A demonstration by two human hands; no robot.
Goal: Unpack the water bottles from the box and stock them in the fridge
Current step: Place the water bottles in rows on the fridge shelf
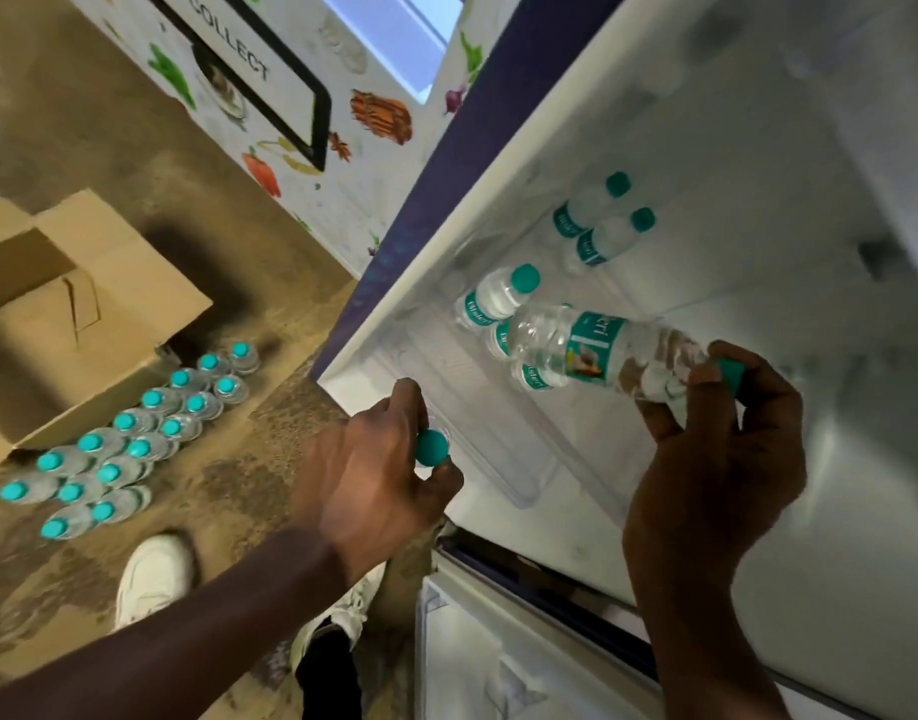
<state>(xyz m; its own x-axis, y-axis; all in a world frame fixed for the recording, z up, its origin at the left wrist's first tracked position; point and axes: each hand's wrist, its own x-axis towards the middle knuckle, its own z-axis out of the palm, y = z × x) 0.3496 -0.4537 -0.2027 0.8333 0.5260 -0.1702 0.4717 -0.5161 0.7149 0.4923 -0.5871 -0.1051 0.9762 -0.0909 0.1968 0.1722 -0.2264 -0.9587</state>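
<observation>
Speckled brown flooring (239,485) is seen from above, with an open cardboard box (109,283) at the left and rows of floor bottles (135,449), all teal-capped, stood just beside it. A white shoe (153,574) is planted near the bottom of the view, and a wall panel (342,163) printed with vegetables is seen beyond the box. To the right, the fridge (706,148) is open and its white interior is lit. Several stocked bottles (503,296) are already placed inside, two farther back and the others nearer the front edge. A water bottle (587,345) is held on its side above the nearer group, its neck and cap end wrapped by the curled fingers of the right hand (716,459). A second bottle (431,447) is gripped by the left hand (384,470) at the compartment's front edge; only its teal cap and a little clear plastic are visible between the fingers.
</observation>
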